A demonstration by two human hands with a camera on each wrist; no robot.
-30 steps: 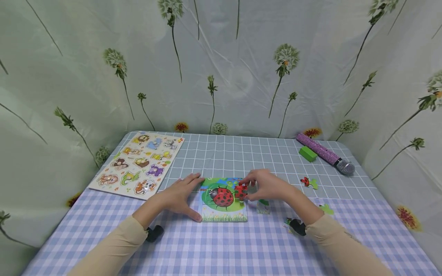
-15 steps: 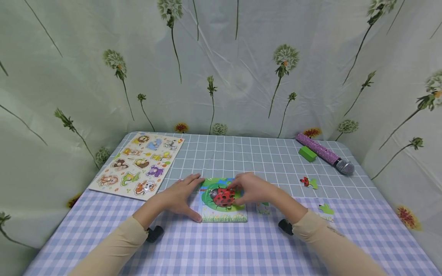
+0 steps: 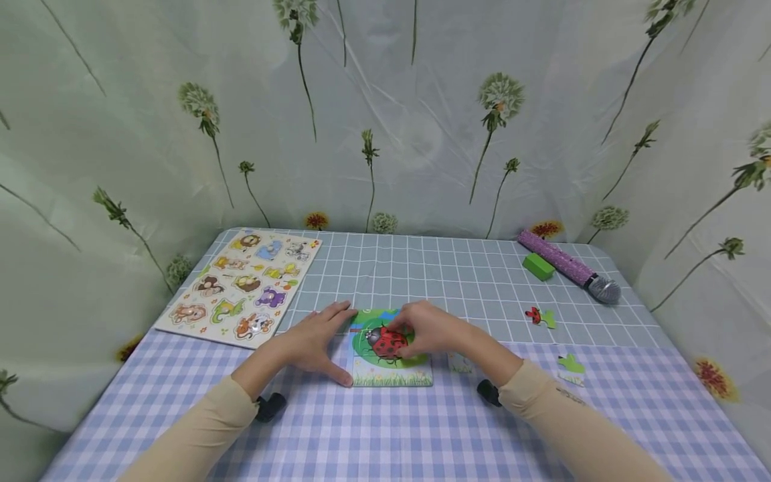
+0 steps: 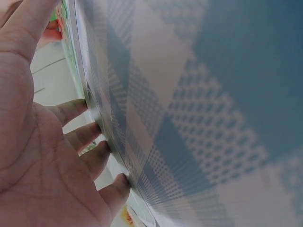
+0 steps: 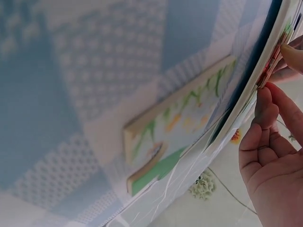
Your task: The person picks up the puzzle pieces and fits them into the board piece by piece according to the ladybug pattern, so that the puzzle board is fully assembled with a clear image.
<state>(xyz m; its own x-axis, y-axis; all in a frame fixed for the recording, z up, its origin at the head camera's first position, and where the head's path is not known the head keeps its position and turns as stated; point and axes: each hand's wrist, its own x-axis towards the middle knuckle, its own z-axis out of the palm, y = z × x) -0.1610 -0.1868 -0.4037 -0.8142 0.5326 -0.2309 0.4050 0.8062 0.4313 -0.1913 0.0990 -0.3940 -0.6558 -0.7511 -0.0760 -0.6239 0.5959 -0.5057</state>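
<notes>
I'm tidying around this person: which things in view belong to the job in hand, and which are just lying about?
Seemingly part of the job:
ladybug puzzle
flowered piece beside it
red-and-green piece
green-and-white piece

Seemingly just lying about:
animal puzzle board
green block
purple microphone

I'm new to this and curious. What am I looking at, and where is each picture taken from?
There is no machine here, only a person working bare-handed. The wide view comes from a camera worn on the head, looking forward and down. The two others come from cameras on the wrists, so they look close and tilted. The left hand rests against the left edge of a ladybug puzzle. The right hand appears to pinch a red piece over it. To the right on the table lie three loose pieces, a green block and a microphone; to the left lies an animal board.
</notes>
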